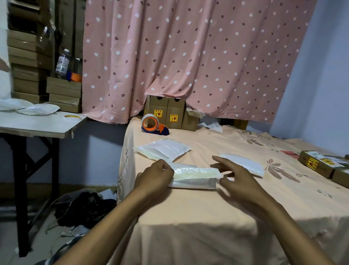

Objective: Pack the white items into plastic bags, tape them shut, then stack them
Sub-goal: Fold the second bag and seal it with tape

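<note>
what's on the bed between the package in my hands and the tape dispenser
In the head view, one flat bagged packet lies between the package and the tape dispenser; otherwise bare bedsheet.

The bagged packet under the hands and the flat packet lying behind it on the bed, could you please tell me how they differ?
The bagged packet is folded into a narrow thick bundle; the flat packet lies spread out and thin. The bundle is pinched at its left end by the left hand, with the right hand open at its other end; the flat packet is untouched. The bundle lies nearer the bed's front edge. Both are white items in clear plastic.
</note>
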